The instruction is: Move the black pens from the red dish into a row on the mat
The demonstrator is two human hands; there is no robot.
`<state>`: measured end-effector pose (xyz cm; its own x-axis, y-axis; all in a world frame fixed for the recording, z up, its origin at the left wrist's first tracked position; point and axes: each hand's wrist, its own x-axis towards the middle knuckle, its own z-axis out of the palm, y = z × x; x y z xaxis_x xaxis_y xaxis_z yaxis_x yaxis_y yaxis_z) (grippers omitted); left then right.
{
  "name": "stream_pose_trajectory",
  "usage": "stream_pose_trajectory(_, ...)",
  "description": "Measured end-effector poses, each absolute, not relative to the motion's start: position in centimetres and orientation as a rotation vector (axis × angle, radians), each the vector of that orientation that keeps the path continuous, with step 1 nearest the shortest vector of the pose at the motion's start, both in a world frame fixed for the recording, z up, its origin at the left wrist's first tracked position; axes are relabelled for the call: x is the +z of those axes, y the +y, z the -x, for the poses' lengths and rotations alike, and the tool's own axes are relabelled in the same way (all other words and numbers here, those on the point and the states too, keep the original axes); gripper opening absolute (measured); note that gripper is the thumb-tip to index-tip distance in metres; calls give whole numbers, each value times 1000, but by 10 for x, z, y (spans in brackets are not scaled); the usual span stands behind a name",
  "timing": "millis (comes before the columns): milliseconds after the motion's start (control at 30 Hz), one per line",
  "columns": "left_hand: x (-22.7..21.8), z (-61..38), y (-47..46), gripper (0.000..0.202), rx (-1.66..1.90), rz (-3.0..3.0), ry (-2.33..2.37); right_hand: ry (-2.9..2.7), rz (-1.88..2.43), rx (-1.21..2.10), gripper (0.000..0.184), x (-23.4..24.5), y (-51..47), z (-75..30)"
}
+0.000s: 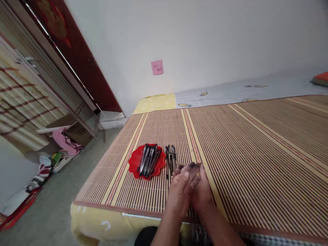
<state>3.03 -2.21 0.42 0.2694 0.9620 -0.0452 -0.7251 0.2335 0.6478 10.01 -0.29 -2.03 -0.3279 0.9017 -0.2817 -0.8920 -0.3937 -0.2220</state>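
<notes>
1. While your left hand (178, 193) and right hand (202, 191) meet above the brown-and-cream striped slatted mat (243, 153), the fingers are blurred and overlapping; can't tell how far open, or whether anything is held between them.
2. Slim black-capped pens with clear barrels (148, 160) sit heaped in the red scalloped plate, apparently plastic (133, 164), left of your hands.
3. Three loose black-capped pens (171, 159) lie side by side just right of the plate, near your left fingers; contact unclear.
4. Risk: a leftward sweep of your left hand could knock the loose row askew or into the plate's rim.
5. Risk: round barrels may roll if nudged; bumping the plate could spill pens reaching its far rim.
</notes>
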Motion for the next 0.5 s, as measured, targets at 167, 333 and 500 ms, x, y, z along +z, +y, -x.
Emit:
stream_pose_trajectory(167,21,5,-14,28,1273,-1050,988,-81,394,1930,57,-18,3,-102)
stream_pose_trajectory(333,20,77,4,22,1565,-1438,1869,-176,546,1856,67,-14,4,-99)
stream_pose_trajectory(500,2,112,13,22,1205,-1847,2337,-163,580,1822,60,-13,2,-97)
